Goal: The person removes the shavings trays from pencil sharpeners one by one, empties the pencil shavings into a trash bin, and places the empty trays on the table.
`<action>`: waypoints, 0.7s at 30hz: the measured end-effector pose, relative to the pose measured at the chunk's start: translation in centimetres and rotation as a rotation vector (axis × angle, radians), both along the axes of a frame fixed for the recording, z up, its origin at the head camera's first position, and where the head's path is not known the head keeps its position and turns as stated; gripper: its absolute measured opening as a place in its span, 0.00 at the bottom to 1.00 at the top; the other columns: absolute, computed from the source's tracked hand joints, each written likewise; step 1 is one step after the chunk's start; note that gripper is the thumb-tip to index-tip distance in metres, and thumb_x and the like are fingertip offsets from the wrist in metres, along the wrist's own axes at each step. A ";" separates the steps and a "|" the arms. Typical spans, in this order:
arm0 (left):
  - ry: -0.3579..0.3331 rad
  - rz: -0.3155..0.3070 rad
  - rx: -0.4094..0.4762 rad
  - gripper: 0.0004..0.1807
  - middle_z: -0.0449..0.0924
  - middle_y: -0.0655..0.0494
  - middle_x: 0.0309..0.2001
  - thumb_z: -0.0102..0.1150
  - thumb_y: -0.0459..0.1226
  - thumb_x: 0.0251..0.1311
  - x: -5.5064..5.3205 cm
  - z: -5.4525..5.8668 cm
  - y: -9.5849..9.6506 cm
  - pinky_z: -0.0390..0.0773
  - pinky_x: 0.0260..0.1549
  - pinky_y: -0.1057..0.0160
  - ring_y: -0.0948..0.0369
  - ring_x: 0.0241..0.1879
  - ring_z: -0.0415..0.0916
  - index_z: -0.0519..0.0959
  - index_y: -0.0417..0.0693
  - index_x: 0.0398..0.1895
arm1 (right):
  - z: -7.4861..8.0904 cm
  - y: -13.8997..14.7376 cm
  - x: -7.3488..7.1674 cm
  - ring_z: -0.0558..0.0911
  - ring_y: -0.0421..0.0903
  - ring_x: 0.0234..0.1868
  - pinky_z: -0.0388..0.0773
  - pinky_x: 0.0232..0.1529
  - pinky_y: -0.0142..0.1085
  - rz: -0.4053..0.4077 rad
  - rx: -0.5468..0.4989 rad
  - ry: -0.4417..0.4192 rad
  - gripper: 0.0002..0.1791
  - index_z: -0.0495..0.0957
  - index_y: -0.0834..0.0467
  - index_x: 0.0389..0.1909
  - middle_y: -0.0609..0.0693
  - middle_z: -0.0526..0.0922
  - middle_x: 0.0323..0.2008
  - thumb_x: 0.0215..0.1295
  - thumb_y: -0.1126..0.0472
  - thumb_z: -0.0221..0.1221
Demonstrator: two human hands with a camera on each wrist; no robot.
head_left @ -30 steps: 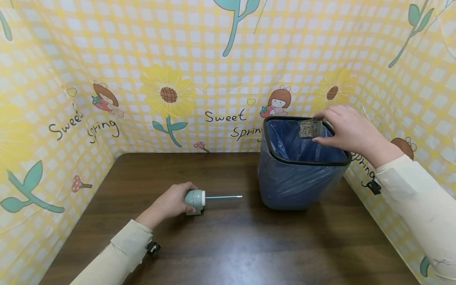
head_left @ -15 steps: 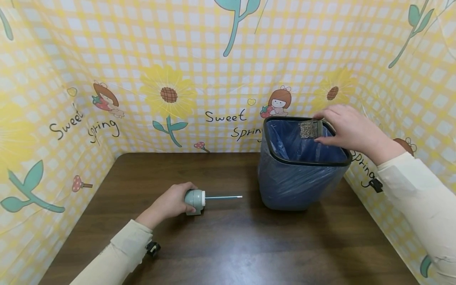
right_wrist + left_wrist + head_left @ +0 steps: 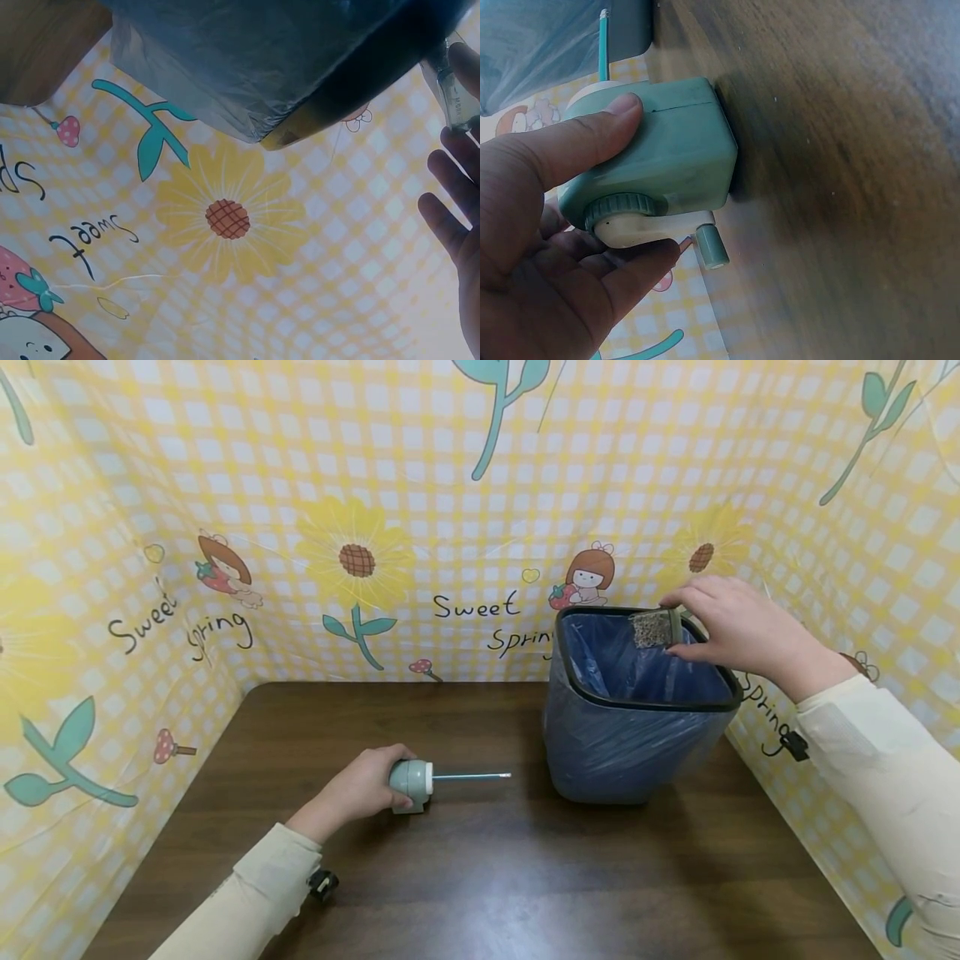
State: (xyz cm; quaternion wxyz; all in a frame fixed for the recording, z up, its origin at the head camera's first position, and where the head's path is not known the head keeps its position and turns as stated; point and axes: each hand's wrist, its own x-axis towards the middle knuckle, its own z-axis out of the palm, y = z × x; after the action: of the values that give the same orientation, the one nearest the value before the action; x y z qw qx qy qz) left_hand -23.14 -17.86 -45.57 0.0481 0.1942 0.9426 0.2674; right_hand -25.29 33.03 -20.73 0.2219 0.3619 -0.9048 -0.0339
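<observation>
My left hand [image 3: 367,783] grips a green crank pencil sharpener [image 3: 679,142] on the table, its thumb across the body. A teal pencil [image 3: 472,776] sticks out of the sharpener's white front and points right. The sharpener's crank handle [image 3: 711,246] shows beside my left fingers. Over the bin, my right hand [image 3: 742,622] pinches a small clear shavings drawer [image 3: 675,628] with a green edge. Grey-brown pencil shavings [image 3: 652,631] fill the drawer, which is tipped on its side. In the right wrist view, only part of the drawer [image 3: 459,101] shows at the right edge.
A bin [image 3: 630,752] with a blue plastic liner and a black rim [image 3: 637,702] stands at the right back of the brown wooden table [image 3: 465,877]. A yellow checked cloth [image 3: 450,535] surrounds the table at the back and sides.
My right hand and the drawer have shifted very slightly to the right and up. My left hand, the sharpener and the pencil stay in place.
</observation>
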 end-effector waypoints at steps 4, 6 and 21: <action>-0.004 0.004 -0.003 0.36 0.84 0.53 0.48 0.85 0.41 0.42 0.0 0.0 0.0 0.82 0.42 0.53 0.57 0.42 0.80 0.79 0.48 0.57 | 0.1 0.1 -0.1 0.80 0.62 0.52 0.74 0.54 0.61 0.020 0.009 0.009 0.34 0.78 0.64 0.56 0.61 0.82 0.50 0.49 0.57 0.79; -0.003 0.005 -0.003 0.36 0.84 0.53 0.48 0.85 0.41 0.42 0.0 0.0 0.0 0.82 0.42 0.53 0.57 0.42 0.80 0.79 0.48 0.57 | 0.1 0.1 -0.2 0.80 0.62 0.52 0.74 0.54 0.60 0.029 0.012 0.013 0.34 0.78 0.64 0.56 0.61 0.82 0.50 0.48 0.58 0.79; -0.007 -0.001 -0.008 0.37 0.84 0.52 0.48 0.85 0.41 0.42 0.0 0.1 0.0 0.83 0.42 0.53 0.57 0.42 0.80 0.78 0.48 0.58 | 0.8 0.5 0.0 0.79 0.62 0.54 0.73 0.56 0.61 0.013 0.058 0.028 0.35 0.77 0.63 0.57 0.61 0.82 0.52 0.48 0.57 0.80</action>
State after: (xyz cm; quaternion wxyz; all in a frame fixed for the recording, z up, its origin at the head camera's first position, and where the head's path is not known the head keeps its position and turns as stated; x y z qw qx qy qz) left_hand -23.14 -17.82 -45.45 0.0522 0.1936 0.9433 0.2644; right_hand -25.33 33.55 -19.94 0.2240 0.3735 -0.8979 -0.0639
